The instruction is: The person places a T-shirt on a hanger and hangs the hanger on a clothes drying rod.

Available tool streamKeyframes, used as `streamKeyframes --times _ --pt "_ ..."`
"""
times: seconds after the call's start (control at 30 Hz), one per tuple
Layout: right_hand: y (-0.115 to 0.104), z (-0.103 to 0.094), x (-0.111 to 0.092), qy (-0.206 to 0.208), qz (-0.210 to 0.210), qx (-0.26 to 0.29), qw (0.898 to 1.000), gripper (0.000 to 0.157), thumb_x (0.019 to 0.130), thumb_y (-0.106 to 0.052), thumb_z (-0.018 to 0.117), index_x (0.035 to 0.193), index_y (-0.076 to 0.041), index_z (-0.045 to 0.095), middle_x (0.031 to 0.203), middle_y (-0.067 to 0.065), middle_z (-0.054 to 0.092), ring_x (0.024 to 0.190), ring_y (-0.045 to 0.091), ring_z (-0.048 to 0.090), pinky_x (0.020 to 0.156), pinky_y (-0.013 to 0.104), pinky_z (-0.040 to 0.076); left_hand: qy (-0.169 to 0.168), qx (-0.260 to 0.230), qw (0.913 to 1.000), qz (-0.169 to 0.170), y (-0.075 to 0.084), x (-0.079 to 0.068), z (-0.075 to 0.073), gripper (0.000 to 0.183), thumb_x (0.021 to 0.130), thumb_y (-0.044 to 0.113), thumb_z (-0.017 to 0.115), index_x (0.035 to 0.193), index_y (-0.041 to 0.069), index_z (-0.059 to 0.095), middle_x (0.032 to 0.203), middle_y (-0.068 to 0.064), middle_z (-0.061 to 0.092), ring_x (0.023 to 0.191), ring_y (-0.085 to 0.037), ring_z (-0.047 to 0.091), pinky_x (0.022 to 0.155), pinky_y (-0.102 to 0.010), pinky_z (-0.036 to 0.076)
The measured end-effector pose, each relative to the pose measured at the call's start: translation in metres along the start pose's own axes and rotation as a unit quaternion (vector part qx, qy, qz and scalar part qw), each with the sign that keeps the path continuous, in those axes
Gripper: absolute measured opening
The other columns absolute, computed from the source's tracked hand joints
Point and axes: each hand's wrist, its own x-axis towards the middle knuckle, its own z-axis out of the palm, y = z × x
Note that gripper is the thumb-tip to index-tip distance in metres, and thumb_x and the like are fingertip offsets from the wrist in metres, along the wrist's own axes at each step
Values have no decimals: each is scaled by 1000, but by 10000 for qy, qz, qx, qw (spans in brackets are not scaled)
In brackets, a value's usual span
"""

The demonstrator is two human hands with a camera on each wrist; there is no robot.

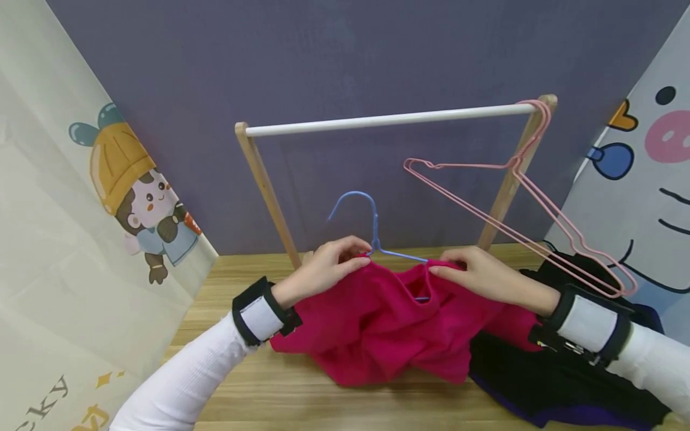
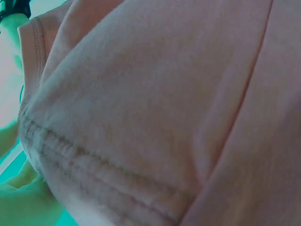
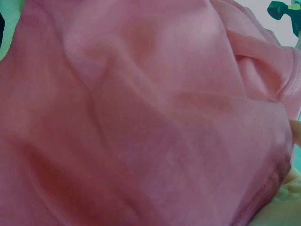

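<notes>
A bright pink-red shirt (image 1: 399, 335) hangs between my two hands over the wooden table, its neck opening facing up. Inside it is a blue hanger (image 1: 375, 224); the hook and part of one arm rise out of the neckline, the rest hidden by cloth. With thumb and fingers my left hand (image 1: 335, 263) pinches the collar edge just left of the hook's base. The right hand (image 1: 477, 272) pinches the neckline farther right, near the hanger's arm. In both wrist views the shirt's cloth (image 2: 141, 94) fills most of the picture.
A rack with a white rail (image 1: 388, 121) and wooden posts stands behind the shirt. Pink hangers (image 1: 517, 164) hang at its right end. Dark clothing (image 1: 555, 371) with purple edges lies on the table (image 1: 248, 383) at the right. Cartoon-printed panels flank both sides.
</notes>
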Motion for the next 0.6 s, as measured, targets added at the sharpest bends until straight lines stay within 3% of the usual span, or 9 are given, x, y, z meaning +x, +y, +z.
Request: streamKeyframes --times 0.23,0.47,0.6 --pt "6 -10 -9 109 118 -28 9999 12 84 -27 58 76 -19 57 58 -4 44 52 11 41 46 27 35 -89 107 9999 -58 -7 -5 -4 39 73 15 70 107 10 53 85 -1 59 76 -11 53 66 -33 48" --pt "12 -19 -18 -7 439 128 9990 11 86 -25 56 89 -15 60 68 -1 53 59 14 46 50 28 41 13 76 9997 -243 -15 -8 -9 32 72 0 65 102 7 55 80 -3 58 72 -13 52 64 -32 47" --pt "16 -23 -24 -37 368 149 9992 13 87 -20 54 96 -12 59 74 0 56 62 13 48 52 28 43 167 94 9993 -332 -20 -11 -14 30 72 -3 63 101 5 56 81 -5 60 69 -13 53 63 -33 47"
